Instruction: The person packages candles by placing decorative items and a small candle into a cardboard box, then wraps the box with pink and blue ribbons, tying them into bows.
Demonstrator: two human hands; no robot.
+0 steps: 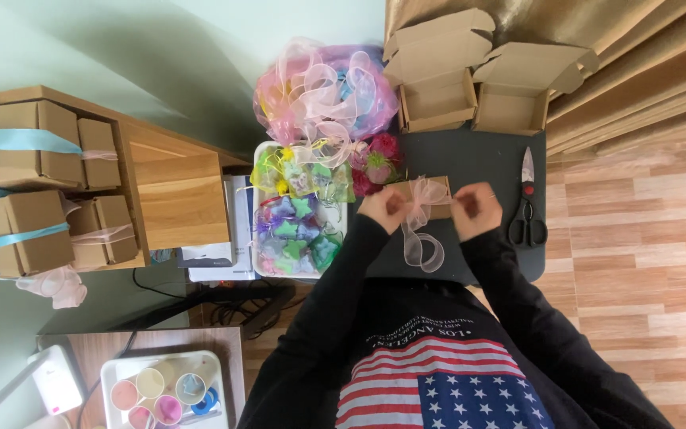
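Note:
A small brown cardboard box [438,208] lies on the dark table [478,159] in front of me. A sheer pink ribbon [421,208] crosses over it and forms a bow, with a loop hanging down toward me. My left hand [384,210] pinches the ribbon at the box's left side. My right hand [475,210] pinches the ribbon at the right side. Both arms wear black sleeves.
Scissors [526,208] lie right of the box. Two open empty cardboard boxes [438,99] [518,99] stand at the back. A white tray [258,262] of wrapped star shapes and a pile of ribbons [323,91] sit left. Ribbon-tied boxes [29,143] fill a wooden shelf.

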